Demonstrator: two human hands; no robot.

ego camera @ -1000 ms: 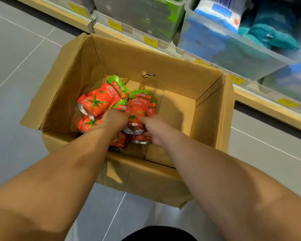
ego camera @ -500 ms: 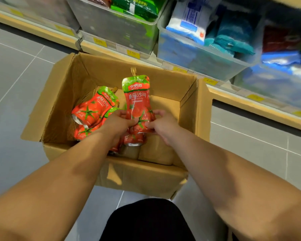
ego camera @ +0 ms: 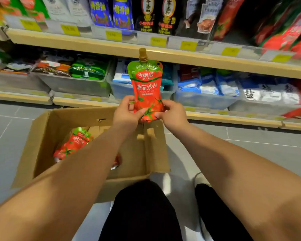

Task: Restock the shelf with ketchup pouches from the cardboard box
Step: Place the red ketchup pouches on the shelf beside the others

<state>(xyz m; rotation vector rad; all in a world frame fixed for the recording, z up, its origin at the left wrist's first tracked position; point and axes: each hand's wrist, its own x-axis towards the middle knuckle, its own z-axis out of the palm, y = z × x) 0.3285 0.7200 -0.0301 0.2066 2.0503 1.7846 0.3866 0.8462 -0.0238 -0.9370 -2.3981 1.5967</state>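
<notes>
Ketchup pouch (ego camera: pixel 147 89), labelled "Tomato Ketchup" and "SINCE 1993", held upright.

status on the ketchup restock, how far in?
Done: nothing visibly shelved yet. In hand: one ketchup pouch held upright by left hand and right hand above the cardboard box. Left: at least one more pouch lies inside it.

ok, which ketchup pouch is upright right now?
The ketchup pouch pinched at its base by the left hand and right hand, spout up. The other pouch lies slanted in the cardboard box.
</notes>
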